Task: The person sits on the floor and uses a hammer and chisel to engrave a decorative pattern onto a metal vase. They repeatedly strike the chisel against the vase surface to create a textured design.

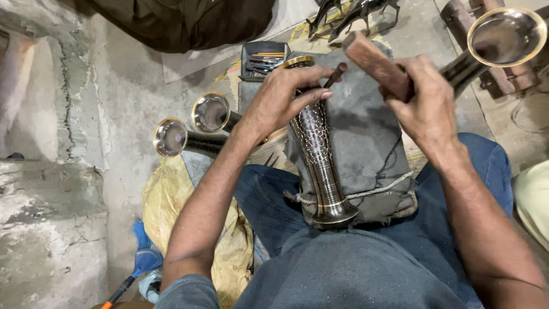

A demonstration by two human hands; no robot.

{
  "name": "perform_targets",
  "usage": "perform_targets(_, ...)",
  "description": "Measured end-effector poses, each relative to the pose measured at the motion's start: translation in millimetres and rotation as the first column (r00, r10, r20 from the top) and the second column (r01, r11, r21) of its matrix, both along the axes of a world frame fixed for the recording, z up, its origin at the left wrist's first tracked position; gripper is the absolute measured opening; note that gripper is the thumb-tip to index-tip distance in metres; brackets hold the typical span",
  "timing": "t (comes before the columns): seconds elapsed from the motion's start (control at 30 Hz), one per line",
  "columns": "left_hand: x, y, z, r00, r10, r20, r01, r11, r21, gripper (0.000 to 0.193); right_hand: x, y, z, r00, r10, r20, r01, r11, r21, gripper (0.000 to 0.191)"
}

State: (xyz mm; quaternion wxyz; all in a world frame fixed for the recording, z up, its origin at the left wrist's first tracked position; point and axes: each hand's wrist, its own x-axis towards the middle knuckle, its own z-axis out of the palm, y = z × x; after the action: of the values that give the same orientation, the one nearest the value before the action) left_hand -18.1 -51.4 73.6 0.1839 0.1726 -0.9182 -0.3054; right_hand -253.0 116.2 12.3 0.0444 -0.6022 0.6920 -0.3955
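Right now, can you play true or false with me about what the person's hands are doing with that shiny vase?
1. The left hand holds a thin metal punch against the patterned vase. True.
2. The right hand is empty. False: it grips a wooden mallet.
3. The vase lies on a grey padded block on the person's lap. True.
4. The vase is plain. False: pale crackle lines cover it.
5. More vases lie on the floor. True.

Vase (318,150) on cushion (366,137), lap-borne
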Motion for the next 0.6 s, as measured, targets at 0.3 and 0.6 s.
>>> perform_targets(0.3,-6.7,1.1,20.6,0.993,-0.11,0.041,0.109,0.994,0.028,0.038,-1.5,8.0,-7.5,0.984,-0.173,-0.038,0.169,0.982,-0.082,0.029)
perform_targets(0.6,-5.7,11.8,15.2,0.999,0.005,0.047,-0.004,1.0,-0.016,0.037,-9.5,4.3,-8.5,0.98,-0.124,-0.153,0.115,0.991,-0.071,0.029)
